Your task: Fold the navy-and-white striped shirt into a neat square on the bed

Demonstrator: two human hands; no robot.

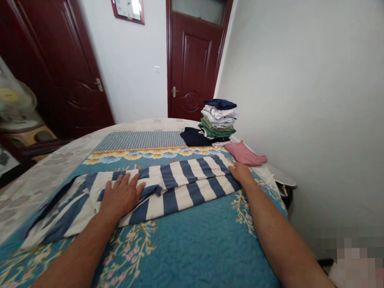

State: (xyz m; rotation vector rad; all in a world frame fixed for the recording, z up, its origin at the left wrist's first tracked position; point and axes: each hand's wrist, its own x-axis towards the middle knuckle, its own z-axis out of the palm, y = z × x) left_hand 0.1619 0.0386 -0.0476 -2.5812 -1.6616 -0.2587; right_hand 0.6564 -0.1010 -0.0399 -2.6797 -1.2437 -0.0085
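Note:
A blue-and-white striped shirt lies folded into a long strip across the teal quilted cover. Flat on its upper side, toward the left, rests my left hand, fingers spread. My right hand is at the strip's right end, its fingers closed on the edge of the cloth; the fingertips are partly hidden. The left end of the shirt spreads wider and looks looser, with a dark edge along it.
Beyond the shirt's right end stands a stack of folded clothes, with a dark navy garment beside it. A pink cloth lies near the right edge. A fan stands at far left; a white wall rises on the right.

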